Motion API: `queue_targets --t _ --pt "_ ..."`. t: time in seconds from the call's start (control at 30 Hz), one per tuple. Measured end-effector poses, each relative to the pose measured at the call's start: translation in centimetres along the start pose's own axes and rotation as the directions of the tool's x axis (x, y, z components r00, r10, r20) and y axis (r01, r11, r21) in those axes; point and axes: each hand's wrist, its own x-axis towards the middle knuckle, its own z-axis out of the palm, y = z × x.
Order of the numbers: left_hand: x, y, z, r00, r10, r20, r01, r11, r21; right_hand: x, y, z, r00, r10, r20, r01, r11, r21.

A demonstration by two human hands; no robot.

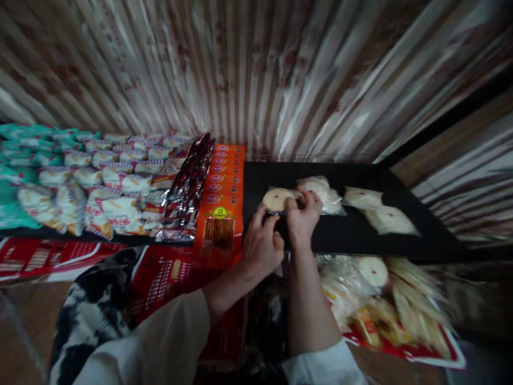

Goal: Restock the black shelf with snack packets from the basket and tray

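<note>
A round, pale flat cake with a red dot, in a clear wrapper (276, 200), lies on a black shelf (256, 176). My left hand (262, 243) has its curled fingers at the near left edge of this wrapped cake. Gripping the same packet's right edge is my right hand (301, 216), its fingers bent and close together. Behind and right of it sits another clear-wrapped pale packet (325, 195), partly covered by my right fingers. Farther right rest two more wrapped cakes, one behind (363, 198) and one nearer (390, 220).
An orange snack pack (220, 182) stands left of my hands, beside dark shiny packets (192, 182). Rows of white packets (116, 171) and green packets (20, 160) fill the left. Below the shelf are a red bag (168, 278) and an open bag of wrapped foods (452, 353). Corrugated sheeting (224, 69) rises behind.
</note>
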Motion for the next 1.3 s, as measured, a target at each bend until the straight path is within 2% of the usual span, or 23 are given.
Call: queue_targets --t 0.07,0.23,0.33,0.4,0.5,0.57,0.6,0.7,0.77,0.9,1.03,1.13,1.3 --pt "1.9 -0.4 -0.3 0.998 -0.066 -0.011 0.066 0.996 0.055 0.1 0.2 0.2 1.0 -0.006 -0.009 0.007 0.992 0.123" --pt "4.5 -1.2 0.2 0.988 -0.13 0.085 0.12 0.987 0.11 -0.1 0.7 0.3 1.0 -0.018 0.01 0.015 0.957 0.289" --pt "5.0 -1.6 1.1 0.987 -0.12 0.104 0.114 0.992 0.056 -0.5 0.5 0.4 0.994 -0.07 0.08 0.039 0.938 0.344" --pt "5.6 -1.7 1.6 0.99 -0.12 0.072 0.12 0.993 0.007 -0.7 0.5 0.6 0.986 -0.089 0.139 0.027 0.917 0.399" --pt "6.9 -1.6 1.8 0.979 -0.205 0.004 0.204 0.973 -0.108 -0.6 0.9 1.1 0.975 -0.062 0.212 -0.054 0.864 0.501" --pt "7.9 -1.3 1.6 0.939 -0.342 0.027 0.336 0.903 -0.269 -0.5 1.4 1.7 0.971 -0.035 0.238 -0.101 0.84 0.533" --pt "8.3 -1.1 1.4 0.908 -0.412 0.072 0.408 0.834 -0.371 -0.4 1.6 2.0 0.971 -0.029 0.239 -0.107 0.837 0.536" --pt "9.4 -0.6 0.9 0.806 -0.544 0.233 0.551 0.548 -0.629 -0.1 2.3 2.8 0.973 -0.031 0.227 -0.093 0.853 0.513" --pt "9.8 -0.5 0.7 0.767 -0.583 0.269 0.569 0.424 -0.705 0.1 2.6 3.1 0.975 -0.015 0.221 -0.093 0.88 0.467" --pt "10.3 -0.8 0.6 0.728 -0.627 0.28 0.572 0.329 -0.751 0.8 2.8 3.3 0.977 0.094 0.193 -0.159 0.922 0.352" --pt "10.8 -1.2 0.8 0.67 -0.645 0.367 0.588 0.159 -0.794 1.1 2.4 3.8 0.944 0.209 0.256 -0.302 0.859 0.413" --pt "11.2 -1.3 0.7 0.677 -0.634 0.374 0.561 0.114 -0.82 1.1 1.5 4.2 0.921 0.241 0.306 -0.374 0.769 0.519" --pt "11.7 -1.3 -0.2 0.703 -0.631 0.328 0.554 0.197 -0.809 1.4 0.1 4.3 0.904 0.278 0.325 -0.418 0.739 0.529"
